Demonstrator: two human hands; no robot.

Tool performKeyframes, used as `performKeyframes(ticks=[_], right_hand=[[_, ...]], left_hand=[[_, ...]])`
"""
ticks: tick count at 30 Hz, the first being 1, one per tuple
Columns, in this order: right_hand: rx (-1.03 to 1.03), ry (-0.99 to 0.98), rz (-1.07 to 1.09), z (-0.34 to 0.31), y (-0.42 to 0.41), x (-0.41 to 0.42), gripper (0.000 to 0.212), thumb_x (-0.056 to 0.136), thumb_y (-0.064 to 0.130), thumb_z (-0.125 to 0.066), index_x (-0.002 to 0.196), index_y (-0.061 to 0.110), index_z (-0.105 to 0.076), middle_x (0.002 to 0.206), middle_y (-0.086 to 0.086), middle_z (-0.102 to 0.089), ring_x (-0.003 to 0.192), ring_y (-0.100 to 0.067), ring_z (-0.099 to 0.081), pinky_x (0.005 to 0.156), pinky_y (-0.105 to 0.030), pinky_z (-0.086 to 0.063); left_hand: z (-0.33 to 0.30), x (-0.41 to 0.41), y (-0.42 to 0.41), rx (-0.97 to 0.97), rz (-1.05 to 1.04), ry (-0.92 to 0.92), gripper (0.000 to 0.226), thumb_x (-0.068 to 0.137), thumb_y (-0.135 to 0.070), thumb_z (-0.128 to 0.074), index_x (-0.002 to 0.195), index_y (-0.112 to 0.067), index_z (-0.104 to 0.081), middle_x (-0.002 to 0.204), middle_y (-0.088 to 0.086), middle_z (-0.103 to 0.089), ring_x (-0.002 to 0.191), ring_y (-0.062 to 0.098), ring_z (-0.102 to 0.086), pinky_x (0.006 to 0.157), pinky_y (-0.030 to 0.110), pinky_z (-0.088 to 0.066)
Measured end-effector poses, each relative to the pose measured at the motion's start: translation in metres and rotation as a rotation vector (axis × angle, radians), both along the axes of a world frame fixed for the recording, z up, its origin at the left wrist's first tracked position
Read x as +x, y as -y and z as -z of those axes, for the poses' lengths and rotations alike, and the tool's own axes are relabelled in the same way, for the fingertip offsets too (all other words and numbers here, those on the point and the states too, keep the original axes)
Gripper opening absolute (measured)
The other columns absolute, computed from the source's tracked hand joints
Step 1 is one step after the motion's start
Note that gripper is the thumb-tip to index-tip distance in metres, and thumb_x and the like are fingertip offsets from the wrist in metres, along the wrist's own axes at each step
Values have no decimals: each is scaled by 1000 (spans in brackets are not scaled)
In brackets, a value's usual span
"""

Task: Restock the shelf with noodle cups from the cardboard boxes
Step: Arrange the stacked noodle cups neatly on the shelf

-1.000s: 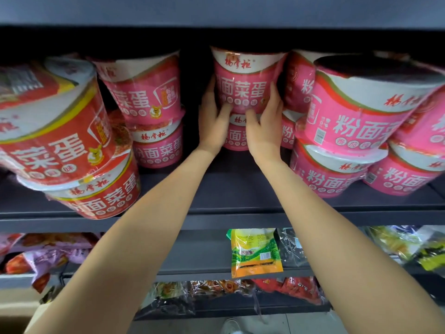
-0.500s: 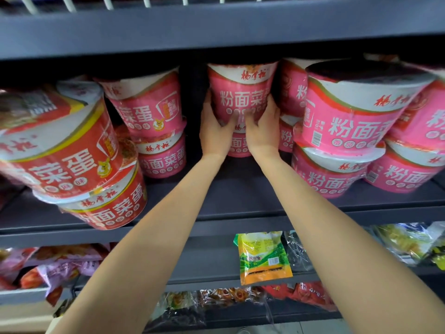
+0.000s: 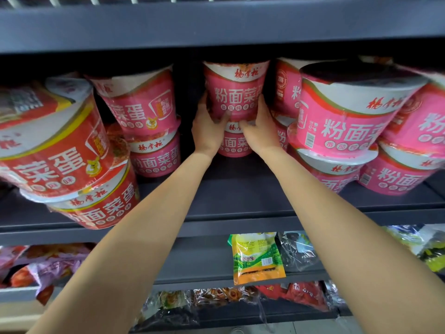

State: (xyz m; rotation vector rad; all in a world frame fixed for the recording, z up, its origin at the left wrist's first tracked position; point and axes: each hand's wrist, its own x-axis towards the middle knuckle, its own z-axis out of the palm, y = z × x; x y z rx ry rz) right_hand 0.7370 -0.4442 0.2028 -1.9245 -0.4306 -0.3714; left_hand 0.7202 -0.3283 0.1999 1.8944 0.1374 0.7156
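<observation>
1. Head view, progress: the shelf [image 3: 240,196] already carries two-high stacks of noodle cups along its back, left end and right end. The middle front edge is bare, so I judge there is room for more. No cardboard box is in view, so how many cups remain cannot be told.
2. Head view, hands: the left hand [image 3: 208,131] and right hand [image 3: 261,131] each curl round the base of the upper pink cup [image 3: 234,92], one on either side. It sits on the lower pink cup [image 3: 234,145] at the back middle of the shelf. Whether it is fully settled there cannot be told.
3. Head view, the cup: a tapered pink tub with a white band under the rim and large white lettering facing out, upright and shiny with film wrap. I judge it light and easy to tip.
4. Head view, neighbours: red cups [image 3: 60,150] stand stacked at the left front edge, the top one leaning.
</observation>
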Motion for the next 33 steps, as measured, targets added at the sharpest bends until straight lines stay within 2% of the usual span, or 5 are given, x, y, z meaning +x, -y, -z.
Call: performKeyframes(ticks=[7,17,22,28,33], right_hand=[[-133,48,92,11,3,-28,73,80,12,-59,146,8,-29,144,-17,-38,134,-32,-37,110,-47,-34],[-256,293,-113,18,-16,-126,26,90,11,-50,110,17,-66,96,7,-73,77,-5,-63,72,-36,-53],[-164,126,-174,27,-61,-110,32,90,14,-52,121,15,-60,114,0,-67,102,-14,-63,87,-41,-52],[-153,156,-243,34,-85,-126,36,92,16,-53,128,12,-54,122,-6,-61,111,-19,-58,93,-38,-49],[-52,55,-315,34,-98,-142,35,93,15,-52,129,14,-54,125,1,-61,113,-12,-58,96,-33,-49]], left_hand=[[-2,-43,14,-43,-16,50,65,94,-23,-57,149,-11,-25,150,9,-35,138,20,-34,113,43,-33],[25,-166,-38,198,-129,68,44,93,-10,-54,137,-11,-44,135,-4,-50,125,5,-44,104,14,-34],[44,-174,-55,186,-147,-16,52,92,-9,-55,142,-11,-38,140,5,-48,127,18,-47,104,41,-43],[50,-219,-60,279,-97,42,41,94,-4,-52,134,-15,-49,122,-6,-60,107,2,-57,86,14,-48],[50,-231,-79,280,-212,-15,40,94,-10,-52,132,-21,-50,119,-15,-62,103,-2,-59,83,14,-49]])
